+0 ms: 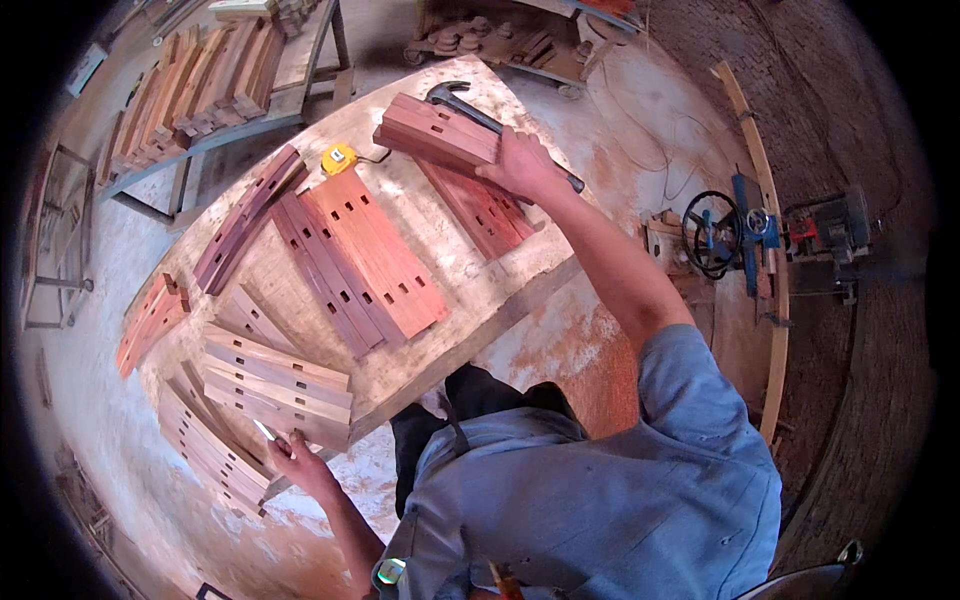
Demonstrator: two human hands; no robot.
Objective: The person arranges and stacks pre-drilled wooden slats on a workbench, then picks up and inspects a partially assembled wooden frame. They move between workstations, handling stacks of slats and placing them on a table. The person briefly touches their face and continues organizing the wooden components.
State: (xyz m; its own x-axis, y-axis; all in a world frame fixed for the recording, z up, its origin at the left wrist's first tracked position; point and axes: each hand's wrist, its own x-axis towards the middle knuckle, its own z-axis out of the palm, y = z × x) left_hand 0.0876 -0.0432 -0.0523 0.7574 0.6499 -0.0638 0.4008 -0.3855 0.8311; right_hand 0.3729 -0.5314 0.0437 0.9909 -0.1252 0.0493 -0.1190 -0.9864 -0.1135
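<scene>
My right hand is closed round the near end of a dark red mortised wood piece, above more reddish pieces on the workbench. A claw hammer lies beside it, its black handle running past my hand. My left hand is closed on a small tool with a bright narrow blade, at the bench's near left edge; its exact kind is unclear. Just past that blade lie pale mortised strips, with more strips beside them.
A yellow tape measure sits behind orange-red and purple-brown slotted boards. Stacked wood fills a side table at far left. A machine with a black handwheel stands at the right.
</scene>
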